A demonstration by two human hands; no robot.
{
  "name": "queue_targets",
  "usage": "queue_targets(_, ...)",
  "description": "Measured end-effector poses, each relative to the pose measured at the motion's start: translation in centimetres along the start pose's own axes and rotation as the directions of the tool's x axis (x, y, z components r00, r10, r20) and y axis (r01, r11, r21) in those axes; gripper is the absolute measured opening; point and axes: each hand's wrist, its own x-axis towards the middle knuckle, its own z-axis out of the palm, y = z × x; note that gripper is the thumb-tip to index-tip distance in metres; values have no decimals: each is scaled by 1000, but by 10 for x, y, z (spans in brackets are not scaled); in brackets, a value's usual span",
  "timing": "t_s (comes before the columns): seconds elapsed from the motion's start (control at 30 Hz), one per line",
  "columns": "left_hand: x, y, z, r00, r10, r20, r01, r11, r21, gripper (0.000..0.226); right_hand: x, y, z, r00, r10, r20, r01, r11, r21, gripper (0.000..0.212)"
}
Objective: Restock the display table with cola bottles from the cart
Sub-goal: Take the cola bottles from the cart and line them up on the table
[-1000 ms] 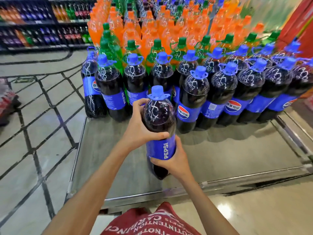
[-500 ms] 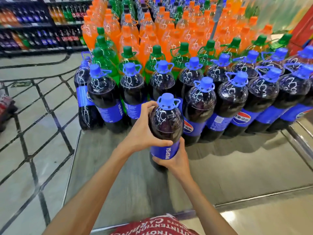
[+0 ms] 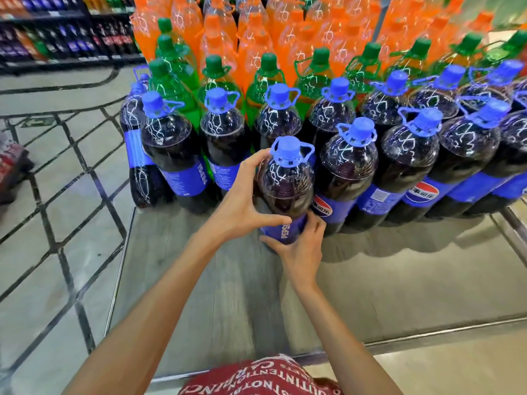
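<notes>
Blue label and dark plastic fill both hands: the left hand [image 3: 242, 206] grips the shoulder of a cola bottle [image 3: 285, 183], thumb laid across its front and fingers curled round the far side just below the blue cap [image 3: 289, 151]. The right hand [image 3: 299, 252] cups the labelled lower body from the near side, fingers wrapped round it. The bottle stands close to upright at the front of the display table [image 3: 370, 295]. Its base is hidden behind the right hand, so whether it bears on the tabletop cannot be told. It sits just beside a neighbouring cola bottle [image 3: 346, 172] on its right, at the left end of a short front row, and directly ahead of a longer row of cola bottles [image 3: 222, 135]. Behind these rise green bottles [image 3: 214, 72], then orange bottles [image 3: 256, 32]. Tiled floor [image 3: 42, 223] runs to the left of the table, with stocked shelves [image 3: 57, 38] beyond. The cart is not in view. Step in hand, by judgement: setting one bottle into the front row. The next move calls for seating the base flat and nudging the body against its neighbour so the row reads straight. Both hands then loosen without tipping a tall, probably heavy bottle, before another is fetched from the cart.
</notes>
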Motion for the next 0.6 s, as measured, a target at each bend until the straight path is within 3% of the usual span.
queue_targets(0.3,9,2,9,998,13,-61,-11,1000,28,119,1,1,5,994,18,-107,-12,998,60,104)
queue_targets(0.6,13,2,11,996,17,-84,-14,999,34,118,4,-9,14,991,-6,-130,1,999,-42,101)
